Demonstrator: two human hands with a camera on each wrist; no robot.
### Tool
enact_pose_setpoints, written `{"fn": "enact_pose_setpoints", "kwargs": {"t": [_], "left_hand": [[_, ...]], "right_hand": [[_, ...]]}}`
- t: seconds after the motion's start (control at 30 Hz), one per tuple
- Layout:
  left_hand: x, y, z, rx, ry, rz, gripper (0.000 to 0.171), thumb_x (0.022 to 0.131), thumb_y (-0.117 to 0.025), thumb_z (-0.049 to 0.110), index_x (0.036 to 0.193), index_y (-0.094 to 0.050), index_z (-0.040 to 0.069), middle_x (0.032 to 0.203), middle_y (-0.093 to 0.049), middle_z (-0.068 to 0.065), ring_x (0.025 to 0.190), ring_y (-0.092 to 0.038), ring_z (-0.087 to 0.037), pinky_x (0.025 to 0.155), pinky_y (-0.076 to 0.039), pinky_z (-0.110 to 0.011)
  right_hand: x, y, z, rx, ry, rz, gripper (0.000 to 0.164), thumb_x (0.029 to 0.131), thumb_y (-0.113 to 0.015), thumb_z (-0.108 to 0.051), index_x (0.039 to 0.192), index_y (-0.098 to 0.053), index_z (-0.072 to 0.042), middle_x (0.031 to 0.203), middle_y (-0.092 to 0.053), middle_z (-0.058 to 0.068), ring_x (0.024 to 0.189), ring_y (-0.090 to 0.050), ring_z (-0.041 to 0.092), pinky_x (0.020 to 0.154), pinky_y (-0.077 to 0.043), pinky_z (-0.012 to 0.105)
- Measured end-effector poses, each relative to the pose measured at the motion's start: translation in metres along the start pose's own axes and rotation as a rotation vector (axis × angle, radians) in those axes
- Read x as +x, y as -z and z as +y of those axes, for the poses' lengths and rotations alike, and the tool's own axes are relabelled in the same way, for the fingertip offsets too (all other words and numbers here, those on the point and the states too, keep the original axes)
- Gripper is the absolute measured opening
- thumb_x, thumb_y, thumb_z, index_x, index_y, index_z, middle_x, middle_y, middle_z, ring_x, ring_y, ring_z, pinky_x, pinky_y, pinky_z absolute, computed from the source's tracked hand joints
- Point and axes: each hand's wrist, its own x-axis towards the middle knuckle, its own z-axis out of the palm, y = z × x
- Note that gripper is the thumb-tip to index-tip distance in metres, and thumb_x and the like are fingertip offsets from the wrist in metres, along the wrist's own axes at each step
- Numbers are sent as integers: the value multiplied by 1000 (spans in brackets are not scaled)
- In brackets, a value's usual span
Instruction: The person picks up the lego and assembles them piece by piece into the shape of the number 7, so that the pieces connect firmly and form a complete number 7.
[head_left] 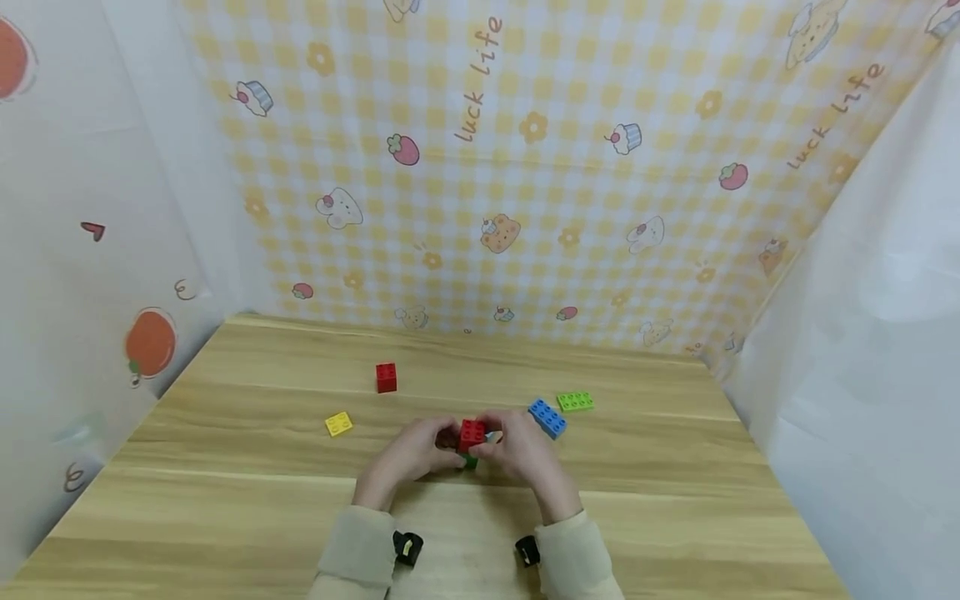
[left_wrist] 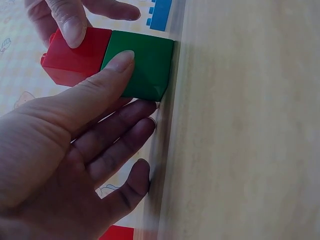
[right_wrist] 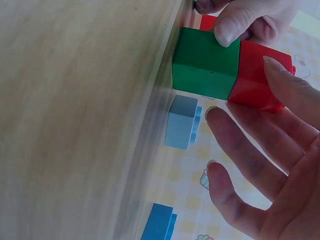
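A red building brick [head_left: 472, 433] sits on top of a green brick [head_left: 470, 461] at the middle of the table. My left hand [head_left: 416, 450] grips the green brick, its thumb flat on the near face in the left wrist view. From the other side, my right hand [head_left: 521, 450] holds the red brick between thumb and fingers. Both bricks line up face to face in the right wrist view, and the green one's base is down at the tabletop. Close beyond the right fingers stands a light blue brick [right_wrist: 182, 122], mostly hidden by that hand in the head view.
Another red brick [head_left: 386, 377] stands at the back left, with a flat yellow brick [head_left: 339, 423] nearer on that side. To the right lie a blue brick [head_left: 547, 418] and a flat lime green brick [head_left: 576, 402]. A patterned cloth [head_left: 450, 192] hangs behind the wooden table [head_left: 660, 533].
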Motion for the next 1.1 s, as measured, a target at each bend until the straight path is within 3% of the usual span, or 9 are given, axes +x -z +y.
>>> {"fn": "enact_pose_setpoints", "kwargs": {"t": [0.2,0.37,0.77,1.1], "left_hand": [[-2,0,0,14,19,3,22,83,-79,15,101,-66,15,96,-66,7,94,-61,-15,87,-48,-42],[3,-1,3,14,-23,-2,23,84,-78,16,104,-67,15,99,-67,5,97,-62,-18,89,-48,-42],[-1,-1,8,45,-16,10,20,88,-74,14,106,-65,14,101,-66,3,98,-61,-19,90,-48,-43],[-7,11,11,-6,17,-15,40,90,-72,18,126,-59,6,110,-64,-8,104,-59,-25,89,-48,-45]], "right_hand": [[0,-1,3,40,-5,-12,21,82,-80,-18,102,-73,-16,103,-71,0,95,-66,23,75,-52,37],[-1,4,5,21,-33,8,26,82,-81,-19,106,-73,-14,105,-71,3,97,-65,25,78,-52,41],[2,6,5,56,-16,-7,24,83,-80,-19,106,-73,-14,105,-70,2,103,-63,25,85,-50,44],[3,3,6,74,-39,-24,25,82,-81,-18,106,-72,-14,103,-70,0,104,-62,25,87,-49,45]]}}
